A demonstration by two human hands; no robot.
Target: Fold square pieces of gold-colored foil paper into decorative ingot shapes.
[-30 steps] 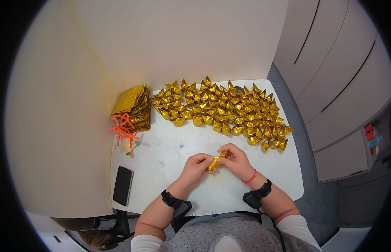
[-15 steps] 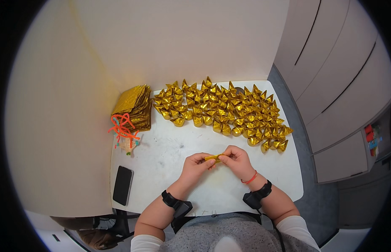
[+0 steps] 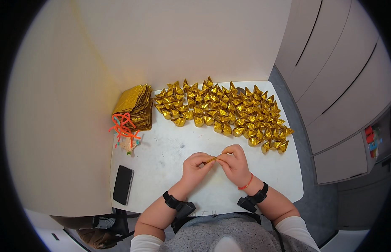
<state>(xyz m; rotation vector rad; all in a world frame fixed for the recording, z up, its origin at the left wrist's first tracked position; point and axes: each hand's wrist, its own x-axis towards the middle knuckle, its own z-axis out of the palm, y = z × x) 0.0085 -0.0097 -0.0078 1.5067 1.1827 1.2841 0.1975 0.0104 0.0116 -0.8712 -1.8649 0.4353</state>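
Note:
Between my two hands is a small folded piece of gold foil paper (image 3: pixel 210 160), mostly covered by the fingers. My left hand (image 3: pixel 196 167) pinches it with thumb and fingertips. At its right end, the thumb and fingertips of my right hand (image 3: pixel 235 165) press together on it, close to the left fingertips. Beyond the hands, many gold foil paper ingots (image 3: pixel 225 107) with pointed ends stand packed in rows across the far part of the table. A thick stack of flat gold foil sheets (image 3: pixel 132 105) lies at the far left.
On the white table (image 3: pixel 157 168), an orange fuzzy-wire craft piece (image 3: pixel 124 126) lies against the foil stack. A dark phone (image 3: pixel 123 185) rests near the left edge. Pale walls rise behind and at left; grey cabinets (image 3: pixel 330 84) stand at right beyond the floor.
The gold foil piece has turned so that less of its face shows. My right wrist has shifted slightly left, and my right fingers have moved closer to the left ones.

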